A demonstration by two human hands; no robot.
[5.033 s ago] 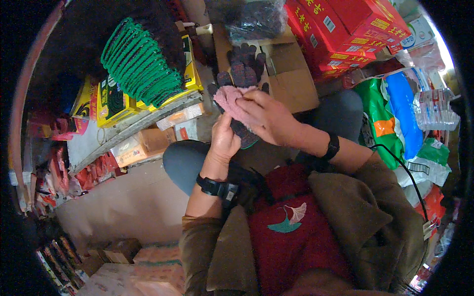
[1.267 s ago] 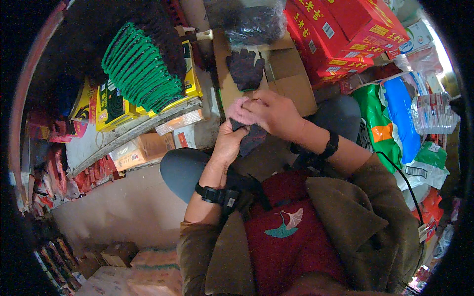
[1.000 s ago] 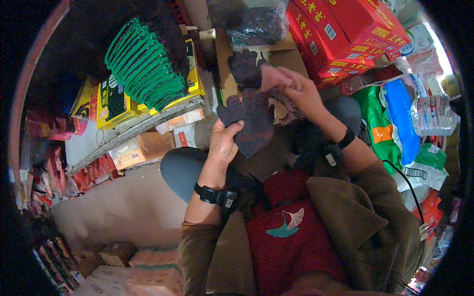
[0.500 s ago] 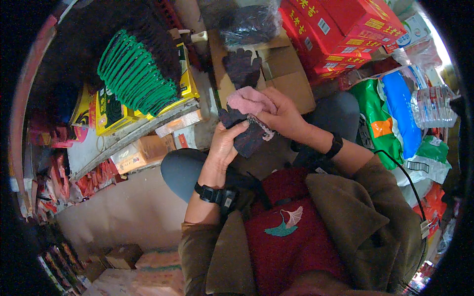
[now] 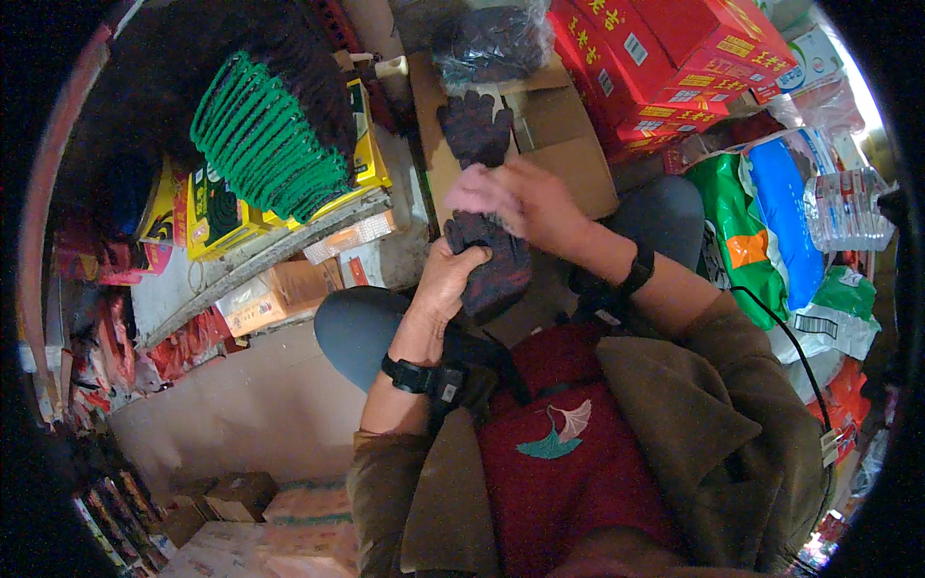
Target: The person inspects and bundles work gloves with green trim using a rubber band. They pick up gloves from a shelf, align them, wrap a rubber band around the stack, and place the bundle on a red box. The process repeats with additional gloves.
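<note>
**Inspector:** Report hand positions.

**Operator:** I see both hands at centre frame, slightly above the middle. The left hand has its fingers curled shut around a dark knitted glove, gripping its upper left edge. The right hand sits just above and right of it, fingers closed on a pinkish piece of the same bundle. The two hands are nearly touching.

**Inspector:** Location of the glove?

**Operator:** It hangs between the hands, over the person's lap, just below an open cardboard box at top centre. A second dark glove lies on that box, with a clear bag of dark gloves above it.

**Inspector:** Surroundings?

**Operator:** Upper left, I note a fanned stack of green-cuffed gloves on yellow packs. Upper right, red cartons. At right, a green and blue sack and bottled water. Each wrist carries a black band; I log the left one at lower centre.
</note>
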